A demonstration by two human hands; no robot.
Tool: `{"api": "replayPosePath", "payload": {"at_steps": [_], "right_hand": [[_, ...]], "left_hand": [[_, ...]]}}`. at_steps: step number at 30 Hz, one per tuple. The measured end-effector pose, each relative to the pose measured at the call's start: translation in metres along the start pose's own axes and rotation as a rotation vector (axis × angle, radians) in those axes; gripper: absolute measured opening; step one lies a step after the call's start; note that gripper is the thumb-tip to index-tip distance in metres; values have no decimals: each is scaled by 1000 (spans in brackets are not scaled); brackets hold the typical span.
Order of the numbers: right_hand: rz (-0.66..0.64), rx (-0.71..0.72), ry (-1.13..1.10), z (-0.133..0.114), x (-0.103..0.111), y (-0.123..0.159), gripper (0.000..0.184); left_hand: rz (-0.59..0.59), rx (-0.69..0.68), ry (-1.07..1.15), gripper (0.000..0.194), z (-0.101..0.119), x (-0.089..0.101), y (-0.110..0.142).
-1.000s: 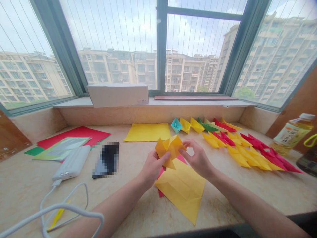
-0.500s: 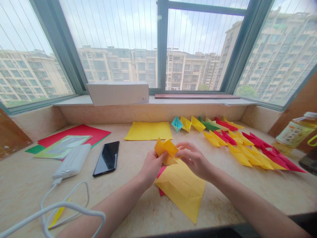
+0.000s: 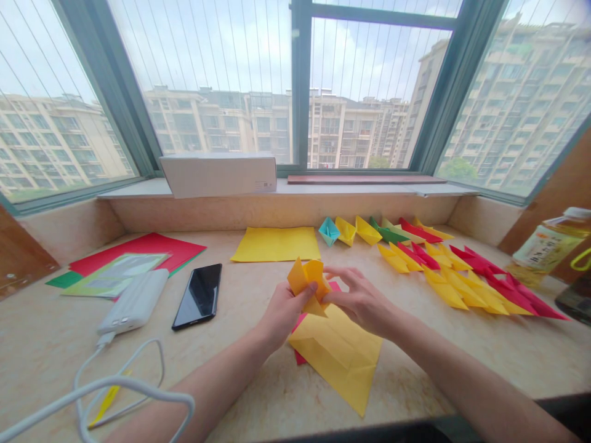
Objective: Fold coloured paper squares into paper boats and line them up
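A half-folded yellow paper piece [image 3: 308, 280] is held just above the stone sill between both hands. My left hand [image 3: 282, 315] pinches its lower left side with the thumb on the paper. My right hand [image 3: 362, 301] grips its right side, fingers curled round the fold. Under the hands lies a folded yellow sheet [image 3: 340, 352] over a red sheet [image 3: 301, 321]. A flat yellow sheet [image 3: 277, 243] lies farther back.
Rows of finished paper boats [image 3: 443, 271], yellow, red, green and one teal, fill the right side. A black phone [image 3: 198, 295], a white power bank [image 3: 135, 301] with its cable [image 3: 115, 384] and coloured sheets [image 3: 138, 255] lie left. A bottle [image 3: 547, 246] stands far right, a white box [image 3: 219, 174] on the ledge.
The yellow paper piece has been squeezed narrower and lowered slightly. My right hand has closed in over its right side; my left hand has stayed in place.
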State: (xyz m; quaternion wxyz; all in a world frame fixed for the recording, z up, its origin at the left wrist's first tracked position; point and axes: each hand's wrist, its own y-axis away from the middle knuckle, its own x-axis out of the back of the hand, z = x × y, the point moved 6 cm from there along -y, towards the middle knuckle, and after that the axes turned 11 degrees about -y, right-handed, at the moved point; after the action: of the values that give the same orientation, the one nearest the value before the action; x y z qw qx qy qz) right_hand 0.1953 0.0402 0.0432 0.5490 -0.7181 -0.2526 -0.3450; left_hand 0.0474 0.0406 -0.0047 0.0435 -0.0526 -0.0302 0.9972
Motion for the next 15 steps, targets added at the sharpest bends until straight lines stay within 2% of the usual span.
{"api": "replayPosePath", "payload": {"at_steps": [5, 10, 12, 15], "right_hand": [[-64, 37, -14, -5, -4, 1, 21], [-87, 11, -142, -2, -9, 2, 57], [-70, -15, -180, 1, -10, 3, 63], [-67, -56, -196, 4, -14, 3, 61]], "left_hand": [[57, -50, -37, 37, 2, 5, 0], [67, -78, 1, 38, 0, 9, -3], [67, -75, 14, 38, 0, 8, -3], [29, -46, 41, 39, -1, 2, -1]]}}
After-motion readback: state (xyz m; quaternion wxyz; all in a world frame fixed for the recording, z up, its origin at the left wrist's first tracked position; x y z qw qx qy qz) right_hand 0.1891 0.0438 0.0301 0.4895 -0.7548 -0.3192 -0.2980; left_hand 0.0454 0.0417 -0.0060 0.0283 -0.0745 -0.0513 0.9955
